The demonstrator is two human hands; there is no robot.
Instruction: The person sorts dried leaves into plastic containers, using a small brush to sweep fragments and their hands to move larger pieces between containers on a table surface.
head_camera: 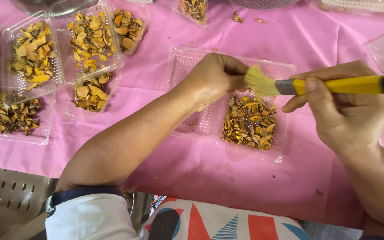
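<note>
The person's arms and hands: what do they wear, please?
Both hands, the left hand and the right hand, are bare, with no gloves or rings visible. The left arm has a short white sleeve with a dark blue band; both forearms are uncovered.

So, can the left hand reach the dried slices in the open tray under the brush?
Probably yes. The left hand is closed just above the open clear tray, and the dried orange slices lie uncovered right below it. Only the brush, held by the right hand, hangs near.

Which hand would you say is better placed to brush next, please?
The right hand, probably: it grips the brush, bristles beside the left hand, which hovers closed over the open tray.
</note>
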